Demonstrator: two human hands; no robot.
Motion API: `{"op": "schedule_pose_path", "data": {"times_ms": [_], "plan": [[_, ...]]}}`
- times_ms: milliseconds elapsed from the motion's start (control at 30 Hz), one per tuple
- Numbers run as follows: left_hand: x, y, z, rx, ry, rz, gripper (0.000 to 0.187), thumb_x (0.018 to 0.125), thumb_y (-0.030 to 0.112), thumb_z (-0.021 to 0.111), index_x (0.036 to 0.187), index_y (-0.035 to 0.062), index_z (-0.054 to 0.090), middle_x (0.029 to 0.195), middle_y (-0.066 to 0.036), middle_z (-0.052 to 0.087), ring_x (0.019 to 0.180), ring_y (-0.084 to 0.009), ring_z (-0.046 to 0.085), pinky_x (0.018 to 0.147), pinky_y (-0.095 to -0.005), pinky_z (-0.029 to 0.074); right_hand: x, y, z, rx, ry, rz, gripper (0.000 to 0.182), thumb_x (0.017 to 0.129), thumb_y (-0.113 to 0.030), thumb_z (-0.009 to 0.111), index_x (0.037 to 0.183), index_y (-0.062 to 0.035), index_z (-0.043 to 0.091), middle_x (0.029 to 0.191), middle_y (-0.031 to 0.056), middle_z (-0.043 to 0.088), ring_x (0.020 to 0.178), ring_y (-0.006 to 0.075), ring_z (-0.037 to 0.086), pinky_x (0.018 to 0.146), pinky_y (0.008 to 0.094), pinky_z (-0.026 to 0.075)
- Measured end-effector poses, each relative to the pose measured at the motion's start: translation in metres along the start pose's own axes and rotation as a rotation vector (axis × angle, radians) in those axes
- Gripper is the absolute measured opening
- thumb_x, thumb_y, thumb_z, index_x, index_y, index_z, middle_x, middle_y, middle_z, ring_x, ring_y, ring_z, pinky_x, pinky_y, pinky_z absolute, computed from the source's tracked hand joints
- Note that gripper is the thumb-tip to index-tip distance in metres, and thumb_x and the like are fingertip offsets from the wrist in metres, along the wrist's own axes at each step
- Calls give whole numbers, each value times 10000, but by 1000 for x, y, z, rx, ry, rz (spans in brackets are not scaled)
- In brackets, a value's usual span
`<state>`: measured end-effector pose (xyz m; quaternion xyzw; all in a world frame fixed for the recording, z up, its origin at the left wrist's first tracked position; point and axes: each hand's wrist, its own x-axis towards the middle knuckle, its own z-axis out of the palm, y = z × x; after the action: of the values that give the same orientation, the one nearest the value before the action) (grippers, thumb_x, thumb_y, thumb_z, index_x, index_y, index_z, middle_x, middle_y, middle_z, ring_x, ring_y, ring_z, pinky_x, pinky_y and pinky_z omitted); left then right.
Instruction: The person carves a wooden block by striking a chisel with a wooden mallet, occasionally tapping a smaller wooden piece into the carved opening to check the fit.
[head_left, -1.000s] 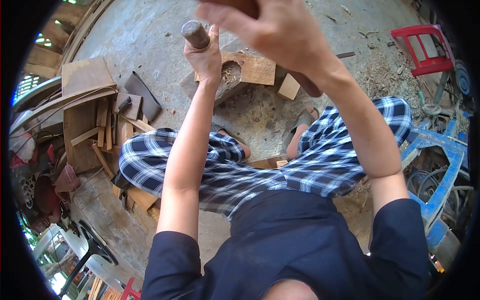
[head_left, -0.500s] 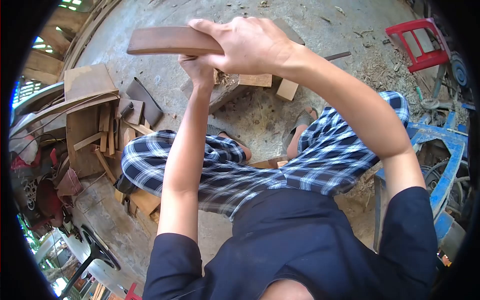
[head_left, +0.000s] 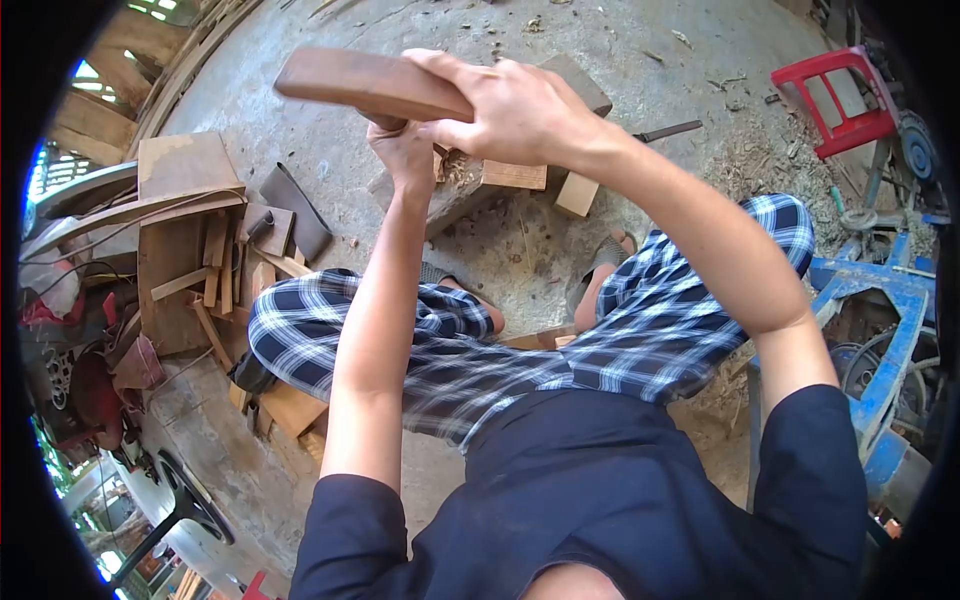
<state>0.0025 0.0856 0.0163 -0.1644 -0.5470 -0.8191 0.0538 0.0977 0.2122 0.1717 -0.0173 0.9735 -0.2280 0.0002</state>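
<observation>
A brown wooden mallet (head_left: 375,82) is held up in front of me, its long block-shaped head lying nearly level and tipped down a little at the right. Below the head, my left hand (head_left: 408,158) is closed around the short dark handle, most of which is hidden. My right hand (head_left: 520,112) grips the right end of the head, thumb beneath and fingers over the top. Under my hands is a low wooden beam (head_left: 470,203) with wood shavings on it. A pale wood block (head_left: 513,175) and a second block (head_left: 577,195) are beside it.
A dark flat bar (head_left: 668,131) lies beyond the beam. Wood offcuts (head_left: 220,262) and a dark folded sheet (head_left: 297,215) are at left. To the right are a red plastic stool (head_left: 838,100), scattered shavings, and a blue metal frame (head_left: 880,270).
Both hands have shifted slightly right with the mallet. Its head has tilted, the right end now lower, and more of the handle's top shows above my left hand.
</observation>
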Motion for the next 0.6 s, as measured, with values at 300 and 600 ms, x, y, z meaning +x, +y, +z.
{"op": "schedule_pose_path", "data": {"times_ms": [300, 600], "plan": [[12, 2, -15, 101, 357, -165, 227, 856, 124, 814, 825, 122, 589, 686, -2, 620, 566, -100, 595, 505, -261, 459, -59, 77, 78, 823, -237, 556, 718, 886, -458, 687, 1473, -144, 417, 1133, 156, 639, 782, 218, 664, 551, 348, 558], [29, -3, -54, -18, 614, -242, 248, 868, 134, 788, 802, 111, 550, 694, -37, 627, 545, -132, 613, 573, -265, 594, -84, 95, 115, 820, -257, 654, 737, 881, -449, 686, 1486, -175, 367, 1221, 184, 603, 952, 294, 664, 576, 392, 587]]}}
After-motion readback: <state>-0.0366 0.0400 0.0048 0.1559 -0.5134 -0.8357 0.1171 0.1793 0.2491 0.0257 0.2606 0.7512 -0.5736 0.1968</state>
